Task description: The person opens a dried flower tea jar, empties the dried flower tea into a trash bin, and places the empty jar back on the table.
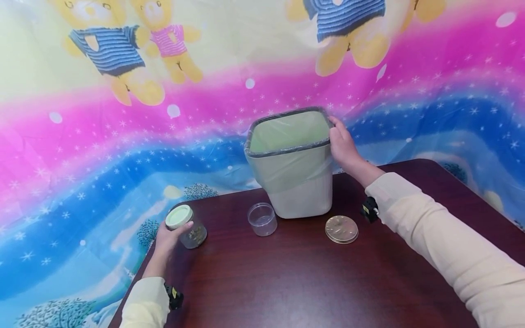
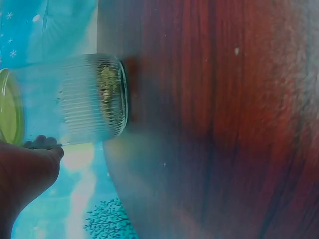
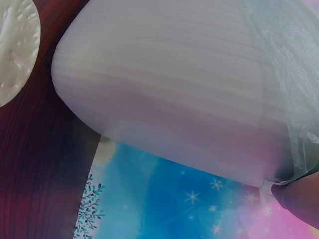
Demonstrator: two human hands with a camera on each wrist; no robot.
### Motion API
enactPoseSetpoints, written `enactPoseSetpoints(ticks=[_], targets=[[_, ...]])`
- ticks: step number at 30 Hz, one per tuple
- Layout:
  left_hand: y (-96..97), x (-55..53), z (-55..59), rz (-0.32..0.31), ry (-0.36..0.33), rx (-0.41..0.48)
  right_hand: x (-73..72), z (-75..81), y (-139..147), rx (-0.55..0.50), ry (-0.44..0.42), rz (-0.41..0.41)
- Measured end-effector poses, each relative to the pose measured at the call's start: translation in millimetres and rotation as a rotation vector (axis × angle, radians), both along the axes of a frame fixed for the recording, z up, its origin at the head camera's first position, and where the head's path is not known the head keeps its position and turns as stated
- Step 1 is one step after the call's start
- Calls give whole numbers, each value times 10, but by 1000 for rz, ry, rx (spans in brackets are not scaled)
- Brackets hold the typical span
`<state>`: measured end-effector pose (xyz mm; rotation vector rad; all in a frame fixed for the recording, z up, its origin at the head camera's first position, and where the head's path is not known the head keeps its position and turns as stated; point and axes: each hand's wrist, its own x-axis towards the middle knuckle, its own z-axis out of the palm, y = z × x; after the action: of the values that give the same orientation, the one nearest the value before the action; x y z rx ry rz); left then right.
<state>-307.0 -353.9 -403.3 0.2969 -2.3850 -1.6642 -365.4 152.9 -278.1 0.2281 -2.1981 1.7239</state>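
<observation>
My left hand (image 1: 165, 240) grips a clear ribbed jar (image 1: 196, 236) around its upper part, near the light green lid (image 1: 179, 216). Small greenish-brown dried pieces (image 2: 108, 89) lie at the jar's bottom. The jar is near the table's left edge, slightly tilted in the head view. With my right hand (image 1: 345, 145) I hold the upper right side of a white trash can (image 1: 305, 200), at its dark grey rim. A pale green plastic bag (image 1: 287, 171) lines the can and hangs over its outside. The fingers behind the can are partly hidden.
Left of the can's base stands a small clear plastic cup (image 1: 263, 224). A round gold-coloured lid or disc (image 1: 342, 229) lies to the can's right front. The dark wooden table (image 1: 279, 278) meets a cartoon-printed curtain (image 1: 213, 105) at the back and left.
</observation>
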Motion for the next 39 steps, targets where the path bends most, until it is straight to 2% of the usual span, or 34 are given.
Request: enactPoseSetpoints(ticks=[11,18,27,39], targets=[[-6,-23,-172,26,-30,12,-7,9,-20,2,7,1],[0,-49,-232,35,-13,-2,-4,15,-25,-1,8,-1],[21,-82,-247,45,6,1,13,28,-2,1,-2,9],[45,-63,-221,47,0,-13,46,52,27,-28,-39,57]])
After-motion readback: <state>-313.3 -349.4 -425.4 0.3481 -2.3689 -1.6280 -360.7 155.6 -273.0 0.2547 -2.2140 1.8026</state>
